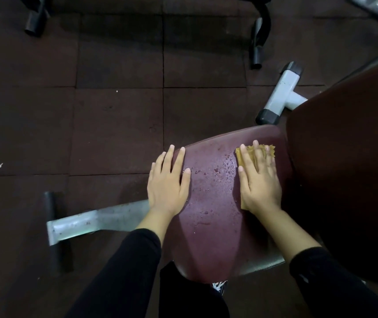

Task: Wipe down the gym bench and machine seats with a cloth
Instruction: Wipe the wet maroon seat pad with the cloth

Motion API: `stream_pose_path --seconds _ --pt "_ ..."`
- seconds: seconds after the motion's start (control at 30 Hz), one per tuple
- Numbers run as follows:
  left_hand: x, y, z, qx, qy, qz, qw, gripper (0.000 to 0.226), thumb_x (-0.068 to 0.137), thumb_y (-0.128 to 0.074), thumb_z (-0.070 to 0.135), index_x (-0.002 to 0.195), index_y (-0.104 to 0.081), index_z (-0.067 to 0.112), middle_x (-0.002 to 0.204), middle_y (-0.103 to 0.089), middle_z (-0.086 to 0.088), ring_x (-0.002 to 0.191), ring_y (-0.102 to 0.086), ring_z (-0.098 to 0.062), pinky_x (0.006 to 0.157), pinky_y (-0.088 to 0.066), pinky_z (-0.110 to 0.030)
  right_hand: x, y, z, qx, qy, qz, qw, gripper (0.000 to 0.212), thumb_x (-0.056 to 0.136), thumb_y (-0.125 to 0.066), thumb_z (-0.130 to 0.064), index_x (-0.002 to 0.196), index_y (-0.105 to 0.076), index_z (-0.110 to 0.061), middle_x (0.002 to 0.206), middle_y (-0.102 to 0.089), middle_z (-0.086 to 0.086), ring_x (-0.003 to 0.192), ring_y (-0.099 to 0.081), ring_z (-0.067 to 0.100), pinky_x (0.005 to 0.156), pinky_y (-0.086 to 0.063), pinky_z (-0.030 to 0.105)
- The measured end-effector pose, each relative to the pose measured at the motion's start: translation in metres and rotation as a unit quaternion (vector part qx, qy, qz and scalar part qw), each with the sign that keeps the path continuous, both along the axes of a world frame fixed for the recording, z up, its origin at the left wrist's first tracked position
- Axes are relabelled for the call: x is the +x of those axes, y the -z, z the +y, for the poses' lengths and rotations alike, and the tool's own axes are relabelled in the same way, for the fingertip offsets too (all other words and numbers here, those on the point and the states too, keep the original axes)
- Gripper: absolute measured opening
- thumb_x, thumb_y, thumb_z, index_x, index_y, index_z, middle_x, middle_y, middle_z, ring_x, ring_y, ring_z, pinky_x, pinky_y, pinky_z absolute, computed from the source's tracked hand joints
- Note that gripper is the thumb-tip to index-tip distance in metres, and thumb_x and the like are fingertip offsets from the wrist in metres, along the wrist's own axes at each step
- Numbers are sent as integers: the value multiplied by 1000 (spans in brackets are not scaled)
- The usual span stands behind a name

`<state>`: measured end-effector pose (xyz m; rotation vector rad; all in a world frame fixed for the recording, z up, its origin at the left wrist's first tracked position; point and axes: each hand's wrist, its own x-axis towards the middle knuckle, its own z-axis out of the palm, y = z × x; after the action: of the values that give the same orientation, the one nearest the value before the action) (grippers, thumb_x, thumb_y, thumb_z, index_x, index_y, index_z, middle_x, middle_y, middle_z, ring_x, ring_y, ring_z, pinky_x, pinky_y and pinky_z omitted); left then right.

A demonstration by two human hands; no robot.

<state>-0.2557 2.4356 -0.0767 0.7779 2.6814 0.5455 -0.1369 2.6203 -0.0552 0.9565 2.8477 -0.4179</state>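
I press the cloth [255,157] flat under my right hand [260,180], fingers straight, left hand [168,180] flat too; the seat [213,203] has drops left to wipe.

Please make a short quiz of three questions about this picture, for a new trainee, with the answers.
1. True or false: the right hand presses the cloth flat on the seat.
2. Where does the left hand rest? A) on the floor B) on the seat's left edge C) on the cloth
3. Fill in: between the hands, the seat shows water ____.

Key: 1 true; 2 B; 3 drops.
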Motion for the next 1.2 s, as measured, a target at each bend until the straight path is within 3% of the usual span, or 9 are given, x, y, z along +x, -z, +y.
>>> stream_pose_path --seconds 0.17,0.3,0.43,0.57,0.73,0.83,1.0,1.1,1.2 --pt "-1 3 -1 13 6 8 1000 54 99 -25 41 148 -37 22 154 -36 -3 135 -35 -25 106 -41 -44 -66 1 -7 22 11 8 1000 49 99 -27 -32 147 -30 -20 155 -22 9 144 -11 33 118 -7 44" --pt "-2 5 -3 29 8 16 999 52 100 -26 37 148 -39 20 153 -37 -3 132 -36 -23 105 -42 -41 -76 9 -46 32 -133 -7 991 50 99 -19 -32 147 -29 -18 154 -26 8 144 -13 31 118 -12 45" --pt "-2 6 -4 34 9 23 999 51 100 -27 35 147 -40 19 152 -39 -3 130 -35 -22 101 -44 -40 -26 3 -46 -5 -205 27 978 49 99 -26 -28 147 -29 -21 155 -24 3 145 -12 27 118 -14 44" --pt "-2 6 -2 24 11 29 999 51 100 -28 34 147 -41 19 151 -39 -3 128 -37 -22 96 -46 -39 -12 1 -3 21 -161 22 986 50 96 -29 -30 145 -32 -26 154 -27 0 144 -18 27 118 -13 42" --pt "0 4 0 22 3 40 999 52 99 -28 34 146 -42 18 150 -42 -5 127 -36 -22 97 -45 -40 -71 9 12 43 -46 15 998 49 96 -24 -31 139 -43 -16 149 -37 7 141 -25 32 117 -13 45" --pt "-1 6 -1 26 3 42 999 52 99 -28 34 145 -43 17 150 -42 -6 127 -37 -23 99 -44 -40 -92 8 -15 45 -97 24 994 48 96 -24 -29 134 -50 -15 143 -45 7 137 -31 33 115 -18 48" --pt "-2 9 -3 37 7 46 998 50 100 -29 33 145 -43 17 149 -41 -4 127 -38 -21 97 -45 -38 -48 3 -55 20 -213 34 976 48 98 -28 -24 145 -33 -16 153 -29 4 144 -17 28 117 -16 43" --pt "-2 10 -3 39 6 42 998 50 100 -30 33 145 -42 18 150 -41 -3 128 -39 -23 96 -47 -38 -10 0 -40 9 -236 50 970 50 96 -33 -24 146 -33 -18 154 -28 2 144 -17 26 117 -18 42" --pt "-1 9 -3 36 3 40 999 50 100 -29 33 146 -41 19 150 -41 -3 129 -40 -24 95 -48 -39 -8 2 -7 21 -196 39 980 50 96 -33 -25 146 -33 -19 154 -28 3 144 -19 27 117 -18 43"
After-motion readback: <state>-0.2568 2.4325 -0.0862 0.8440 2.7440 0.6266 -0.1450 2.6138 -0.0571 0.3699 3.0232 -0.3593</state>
